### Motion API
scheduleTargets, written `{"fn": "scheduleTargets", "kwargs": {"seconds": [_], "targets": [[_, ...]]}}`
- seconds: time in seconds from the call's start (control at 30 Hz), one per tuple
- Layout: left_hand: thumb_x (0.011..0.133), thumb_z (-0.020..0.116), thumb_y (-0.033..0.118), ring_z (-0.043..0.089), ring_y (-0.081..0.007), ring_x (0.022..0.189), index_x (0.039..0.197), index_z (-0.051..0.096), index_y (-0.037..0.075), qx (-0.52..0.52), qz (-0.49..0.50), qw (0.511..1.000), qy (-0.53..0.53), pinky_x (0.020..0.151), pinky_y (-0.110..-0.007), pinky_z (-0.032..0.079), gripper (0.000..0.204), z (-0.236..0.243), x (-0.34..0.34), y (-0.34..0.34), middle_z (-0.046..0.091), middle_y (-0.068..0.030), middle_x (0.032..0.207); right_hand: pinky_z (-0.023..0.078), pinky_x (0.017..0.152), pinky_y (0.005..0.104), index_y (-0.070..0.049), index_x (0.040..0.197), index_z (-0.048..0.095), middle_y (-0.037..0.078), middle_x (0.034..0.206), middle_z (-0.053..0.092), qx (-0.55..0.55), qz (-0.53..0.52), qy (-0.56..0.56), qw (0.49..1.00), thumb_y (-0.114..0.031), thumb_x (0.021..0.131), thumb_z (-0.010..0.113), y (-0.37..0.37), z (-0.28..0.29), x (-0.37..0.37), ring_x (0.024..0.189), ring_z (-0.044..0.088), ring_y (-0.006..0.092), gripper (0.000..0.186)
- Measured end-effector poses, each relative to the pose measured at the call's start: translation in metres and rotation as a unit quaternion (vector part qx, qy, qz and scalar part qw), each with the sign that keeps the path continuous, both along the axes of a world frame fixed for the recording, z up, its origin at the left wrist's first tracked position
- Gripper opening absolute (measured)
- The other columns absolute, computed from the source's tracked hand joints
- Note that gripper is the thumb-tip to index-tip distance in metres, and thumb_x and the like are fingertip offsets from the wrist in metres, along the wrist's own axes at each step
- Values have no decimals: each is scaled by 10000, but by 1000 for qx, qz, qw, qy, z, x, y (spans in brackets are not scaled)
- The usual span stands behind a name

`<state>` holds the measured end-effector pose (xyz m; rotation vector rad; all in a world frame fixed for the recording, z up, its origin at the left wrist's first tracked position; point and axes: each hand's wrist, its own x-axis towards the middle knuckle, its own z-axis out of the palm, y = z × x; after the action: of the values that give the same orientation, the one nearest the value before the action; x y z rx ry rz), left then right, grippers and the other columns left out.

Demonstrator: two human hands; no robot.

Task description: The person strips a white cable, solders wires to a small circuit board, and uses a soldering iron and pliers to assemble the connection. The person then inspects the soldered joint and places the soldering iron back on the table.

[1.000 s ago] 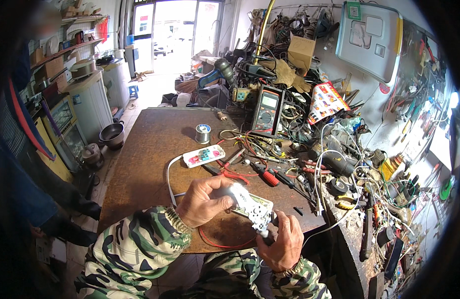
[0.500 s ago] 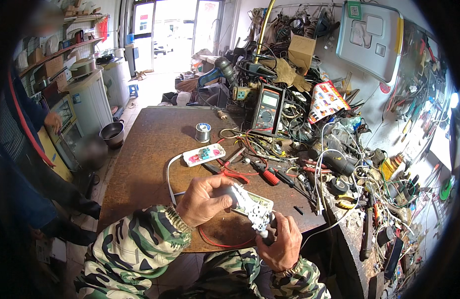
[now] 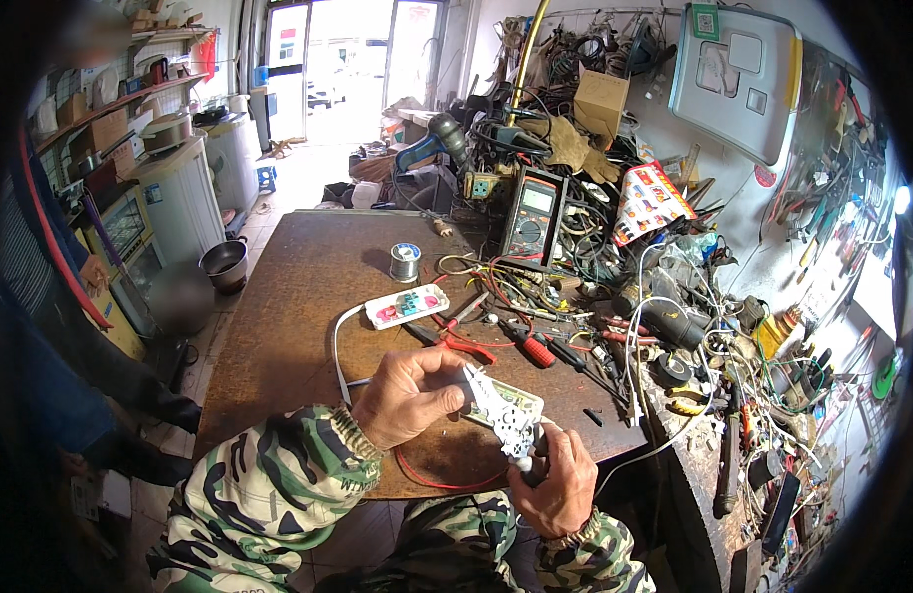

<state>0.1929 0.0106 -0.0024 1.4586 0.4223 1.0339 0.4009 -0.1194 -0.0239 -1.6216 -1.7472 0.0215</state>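
My left hand [image 3: 412, 395] is closed on the upper end of a white plastic part [image 3: 493, 405] with holes and cutouts. My right hand [image 3: 553, 482] grips its lower end, where a small dark grey piece shows between the fingers. Behind that part lies a pale rectangular housing with a greenish inside [image 3: 521, 400], partly hidden. Farther back on the wooden bench [image 3: 284, 287] are a white casing with pink and teal pieces [image 3: 407, 306], a solder spool [image 3: 404, 262], red-handled pliers [image 3: 461, 346] and a red-and-black tool [image 3: 534, 348].
A multimeter [image 3: 533, 219] stands among tangled wires and tools [image 3: 674, 346] along the right. A person [image 3: 61, 346] in dark clothes stands at the left, near a pot [image 3: 223, 265]. A cardboard box [image 3: 600, 104] tops the pile at the back. A bright doorway [image 3: 333, 74] is beyond.
The person at the left has shifted, and their hand has come into view and moved lower. My hands and the white part have hardly moved.
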Motion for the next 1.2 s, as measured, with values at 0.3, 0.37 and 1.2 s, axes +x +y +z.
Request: {"fn": "scheduleTargets", "kwargs": {"seconds": [0.3, 0.37, 1.2], "targets": [[930, 715, 124, 636, -72, 749, 1087, 652, -57, 4, -3, 1000, 12, 672, -217, 534, 248, 0, -1, 0, 695, -48, 881, 518, 743, 468, 21, 1205, 550, 214, 985, 600, 6, 7, 2, 1000, -146, 632, 826, -1, 1, 1, 872, 628, 398, 657], [930, 713, 118, 634, -70, 748, 1087, 652, -56, 6, -3, 1000, 13, 671, -215, 532, 242, 0, -1, 0, 694, -45, 882, 520, 732, 467, 22, 1195, 552, 210, 968, 602, 7, 4, -1, 1000, -143, 634, 827, -1, -1, 1, 854, 630, 396, 646], [906, 738, 250, 502, -45, 714, 996, 653, -2, 177, 18, 970, 165, 603, -264, 424, 281, 19, -2, -8, 619, -19, 791, 517, 645, 437, 50, 1094, 583, 206, 847, 612, 20, 17, 53, 998, -53, 641, 778, 0, 3, -2, 726, 635, 390, 504]]}}
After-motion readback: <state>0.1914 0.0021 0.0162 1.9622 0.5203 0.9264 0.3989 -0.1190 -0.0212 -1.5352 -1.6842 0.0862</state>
